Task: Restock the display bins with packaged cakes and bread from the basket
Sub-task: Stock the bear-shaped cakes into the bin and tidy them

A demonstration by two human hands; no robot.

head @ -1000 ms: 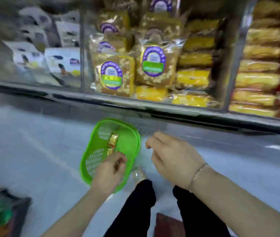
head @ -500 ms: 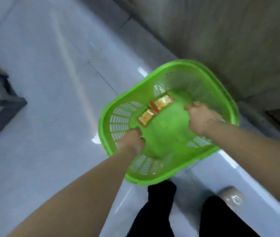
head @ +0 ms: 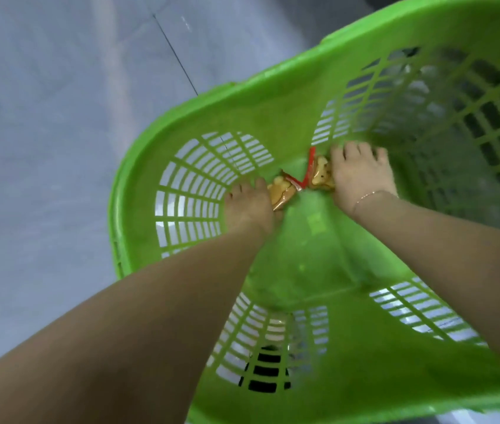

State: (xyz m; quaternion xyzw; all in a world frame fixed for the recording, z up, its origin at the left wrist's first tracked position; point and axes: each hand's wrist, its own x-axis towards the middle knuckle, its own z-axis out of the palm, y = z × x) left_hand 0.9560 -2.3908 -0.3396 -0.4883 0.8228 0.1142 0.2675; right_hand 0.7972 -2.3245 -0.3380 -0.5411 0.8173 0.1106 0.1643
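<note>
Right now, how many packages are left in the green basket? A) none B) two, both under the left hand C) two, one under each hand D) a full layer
C: the left hand rests on one package and the right hand on the other package, both on the floor of the green basket, which otherwise shows bare.

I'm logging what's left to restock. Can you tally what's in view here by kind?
Green basket: 1
Packaged cakes at the bottom of the basket: 2, one under the left hand at, one under the right hand at
Total: 3 things
</note>
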